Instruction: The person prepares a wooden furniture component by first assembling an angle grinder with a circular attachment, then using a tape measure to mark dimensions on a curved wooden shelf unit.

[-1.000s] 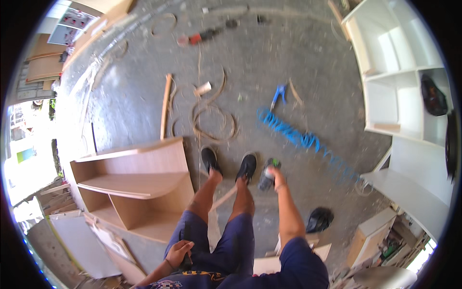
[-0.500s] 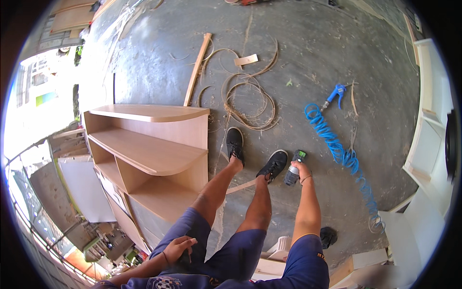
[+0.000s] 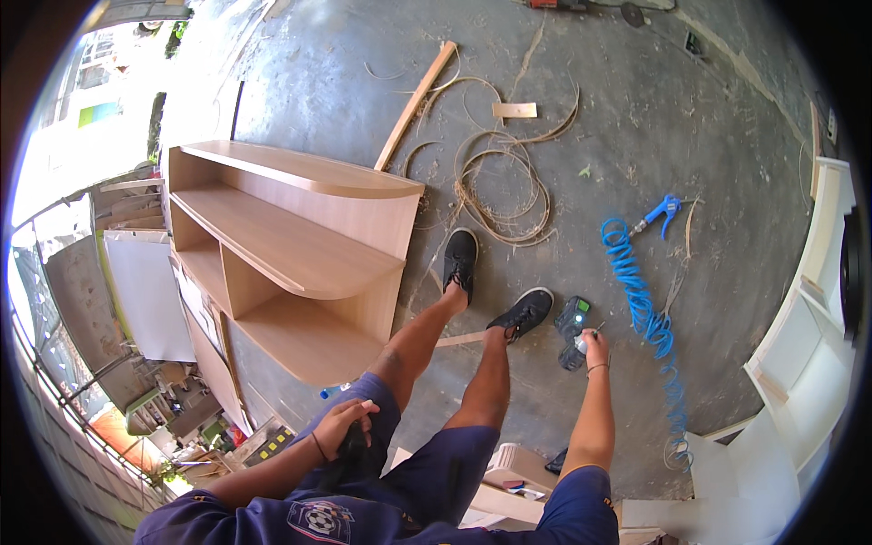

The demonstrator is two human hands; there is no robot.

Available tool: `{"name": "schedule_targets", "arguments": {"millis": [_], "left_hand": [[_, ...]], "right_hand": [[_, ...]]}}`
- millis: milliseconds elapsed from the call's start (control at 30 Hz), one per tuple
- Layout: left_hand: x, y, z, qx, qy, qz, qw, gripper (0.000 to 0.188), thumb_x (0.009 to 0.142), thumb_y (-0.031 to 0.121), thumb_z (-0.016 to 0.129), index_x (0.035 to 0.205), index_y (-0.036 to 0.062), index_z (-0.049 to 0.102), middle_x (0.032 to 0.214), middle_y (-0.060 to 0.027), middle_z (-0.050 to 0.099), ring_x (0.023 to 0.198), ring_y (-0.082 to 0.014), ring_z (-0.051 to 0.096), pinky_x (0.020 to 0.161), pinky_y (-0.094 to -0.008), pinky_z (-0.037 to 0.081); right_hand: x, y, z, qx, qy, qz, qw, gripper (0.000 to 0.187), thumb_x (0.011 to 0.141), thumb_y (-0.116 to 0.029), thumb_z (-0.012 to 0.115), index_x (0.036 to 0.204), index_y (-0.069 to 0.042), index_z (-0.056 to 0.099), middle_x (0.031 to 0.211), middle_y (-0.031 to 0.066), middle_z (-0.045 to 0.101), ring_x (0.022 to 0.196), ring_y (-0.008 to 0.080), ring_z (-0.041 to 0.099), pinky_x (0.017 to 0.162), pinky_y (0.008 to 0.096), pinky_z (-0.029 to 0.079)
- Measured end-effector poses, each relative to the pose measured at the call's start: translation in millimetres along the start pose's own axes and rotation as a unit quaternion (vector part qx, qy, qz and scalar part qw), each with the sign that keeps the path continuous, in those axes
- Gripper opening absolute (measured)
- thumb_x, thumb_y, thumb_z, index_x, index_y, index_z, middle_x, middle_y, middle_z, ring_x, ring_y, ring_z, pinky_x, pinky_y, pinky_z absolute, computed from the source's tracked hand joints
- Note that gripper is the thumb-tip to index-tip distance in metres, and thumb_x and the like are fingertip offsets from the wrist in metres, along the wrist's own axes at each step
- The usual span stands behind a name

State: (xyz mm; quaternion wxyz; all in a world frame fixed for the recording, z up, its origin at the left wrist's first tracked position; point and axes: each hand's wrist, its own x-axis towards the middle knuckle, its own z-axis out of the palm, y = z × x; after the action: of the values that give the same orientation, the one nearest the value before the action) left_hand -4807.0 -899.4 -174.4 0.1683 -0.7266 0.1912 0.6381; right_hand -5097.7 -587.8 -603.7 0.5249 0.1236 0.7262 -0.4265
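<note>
My right hand (image 3: 595, 348) reaches down past my right shoe, its fingers closed at the silver front end of a black and green cordless drill (image 3: 570, 356). A small light glows on the drill, and a thin bit sticks out by my fingertips. Whether the drill rests on the floor, I cannot tell. Over my left thigh, my left hand (image 3: 343, 427) is curled with thumb and fingers together. Something pale shows at its fingertips, too small to name. A dark shape lies below that hand.
A wooden shelf unit (image 3: 300, 245) with rounded shelves stands at left. Coiled edging strips (image 3: 504, 195) and a wooden batten (image 3: 416, 106) lie ahead on the floor. At right are a blue coiled air hose (image 3: 627, 268) with a blow gun (image 3: 666, 211), and white cabinet parts (image 3: 790, 359).
My right hand has shifted from the drill's body to its silver front end, and the drill has turned. My left hand has risen slightly. The whole view has shifted.
</note>
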Motion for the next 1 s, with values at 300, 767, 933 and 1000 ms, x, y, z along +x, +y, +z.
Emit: {"name": "schedule_targets", "arguments": {"millis": [300, 767, 933, 1000], "left_hand": [[-7, -9, -8, -0.027, -0.038, 0.011, 0.999, 0.029, 0.090, 0.029, 0.053, 0.098, 0.0016, 0.057, 0.067, -0.0029, 0.051, 0.055, -0.0165, 0.057, 0.052, -0.0276, 0.048], [-30, 59, -30, -0.009, -0.061, 0.134, 0.989, 0.037, 0.085, 0.040, 0.056, 0.096, 0.0044, 0.060, 0.069, -0.0026, 0.054, 0.055, -0.0171, 0.057, 0.052, -0.0281, 0.046], [-36, 116, -29, -0.175, -0.141, 0.053, 0.973, 0.035, 0.085, 0.039, 0.056, 0.098, 0.0064, 0.057, 0.065, -0.0029, 0.055, 0.053, -0.0182, 0.058, 0.050, -0.0304, 0.047], [-29, 129, -23, -0.226, -0.147, 0.031, 0.963, 0.034, 0.085, 0.039, 0.056, 0.098, 0.0074, 0.055, 0.063, -0.0030, 0.055, 0.052, -0.0183, 0.057, 0.048, -0.0303, 0.047]], "right_hand": [[-32, -43, 50, -0.329, 0.241, 0.003, 0.913, 0.069, 0.071, -0.030, 0.066, 0.126, 0.002, 0.040, 0.125, 0.0238, 0.046, 0.118, 0.0367, 0.043, 0.099, 0.0409, 0.035], [-245, -303, 252, -0.092, -0.225, -0.114, 0.963, 0.015, 0.088, -0.010, 0.053, 0.094, 0.001, 0.061, 0.074, 0.0051, 0.064, 0.059, 0.0073, 0.059, 0.050, 0.0200, 0.043], [-298, -423, 251, -0.095, -0.182, -0.205, 0.957, 0.018, 0.088, -0.008, 0.052, 0.101, 0.003, 0.060, 0.078, 0.0035, 0.062, 0.070, 0.0084, 0.059, 0.063, 0.0202, 0.046], [-325, -498, 247, -0.009, -0.196, -0.360, 0.912, 0.021, 0.088, -0.006, 0.051, 0.106, 0.004, 0.057, 0.091, 0.0075, 0.062, 0.083, 0.0114, 0.058, 0.076, 0.0224, 0.045]]}}
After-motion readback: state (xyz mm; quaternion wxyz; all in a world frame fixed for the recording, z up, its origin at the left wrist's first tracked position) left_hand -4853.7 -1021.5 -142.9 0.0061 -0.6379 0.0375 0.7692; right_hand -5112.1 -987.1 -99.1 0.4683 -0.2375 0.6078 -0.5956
